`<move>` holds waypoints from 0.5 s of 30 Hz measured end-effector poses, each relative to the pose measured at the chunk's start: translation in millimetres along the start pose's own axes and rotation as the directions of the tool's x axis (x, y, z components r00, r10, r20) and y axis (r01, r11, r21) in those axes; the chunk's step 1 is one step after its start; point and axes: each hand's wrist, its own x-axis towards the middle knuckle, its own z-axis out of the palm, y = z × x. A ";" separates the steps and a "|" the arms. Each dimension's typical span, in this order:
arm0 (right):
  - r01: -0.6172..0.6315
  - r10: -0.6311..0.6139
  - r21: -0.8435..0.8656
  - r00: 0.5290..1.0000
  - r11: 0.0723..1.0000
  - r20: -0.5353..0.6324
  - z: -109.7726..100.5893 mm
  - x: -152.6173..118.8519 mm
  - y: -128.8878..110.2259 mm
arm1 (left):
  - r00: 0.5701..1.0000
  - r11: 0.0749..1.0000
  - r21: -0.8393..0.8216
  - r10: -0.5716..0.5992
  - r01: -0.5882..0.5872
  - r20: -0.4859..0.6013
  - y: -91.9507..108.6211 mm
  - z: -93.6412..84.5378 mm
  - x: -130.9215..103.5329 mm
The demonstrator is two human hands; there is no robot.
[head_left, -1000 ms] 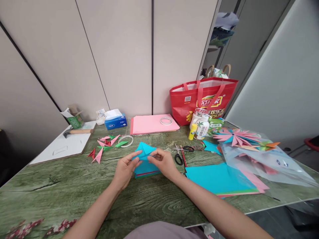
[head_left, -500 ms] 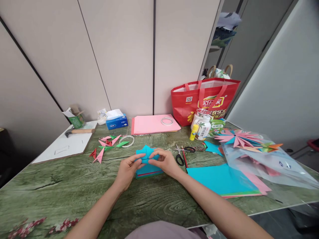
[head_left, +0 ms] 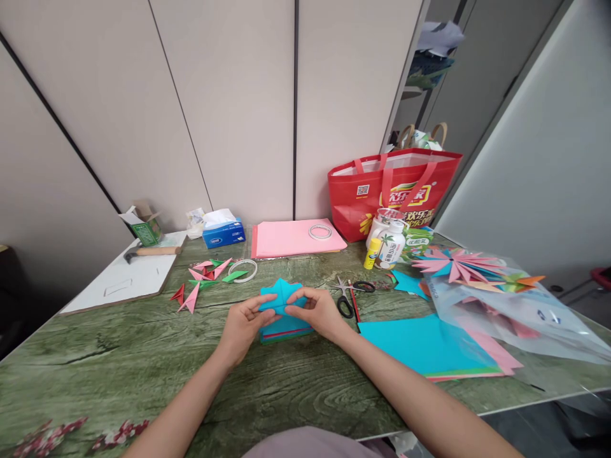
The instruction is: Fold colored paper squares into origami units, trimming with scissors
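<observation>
A folded piece of blue paper [head_left: 280,295], with a pointed top and creases, is held up between both hands. My left hand [head_left: 242,323] pinches its left side between thumb and fingers. On the right side, my right hand [head_left: 319,310] grips it the same way. Just beneath lies a small stack of coloured paper [head_left: 286,333], blue on top with red and green edges showing. To the left are several folded pink, red and green paper pieces [head_left: 191,298]. A pair of black-handled scissors [head_left: 344,306] and a red pencil [head_left: 355,301] rest right of my hands.
Pink sheets [head_left: 291,238] with a tape roll [head_left: 319,232] lie at the back. A tissue box [head_left: 223,233], hammer [head_left: 153,251] and white board [head_left: 105,283] are left. A glue stick [head_left: 372,254], red bag [head_left: 348,203], blue sheets [head_left: 424,346] and paper flower [head_left: 458,264] stand or lie right.
Both hands keep their pinch on the folded blue paper, with hardly any movement. The view has shifted very slightly.
</observation>
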 end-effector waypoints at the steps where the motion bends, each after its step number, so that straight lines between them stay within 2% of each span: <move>1: -0.002 0.002 0.004 1.000 1.000 -0.002 0.0 -0.1 -0.6 | 1.000 1.000 -0.006 0.002 -0.002 -0.003 -0.2 0.3 -0.3; 15: -0.010 0.010 0.003 1.000 1.000 -0.007 -0.9 0.0 -1.5 | 1.000 0.998 -0.056 0.012 -0.011 0.025 -1.6 -0.8 -0.2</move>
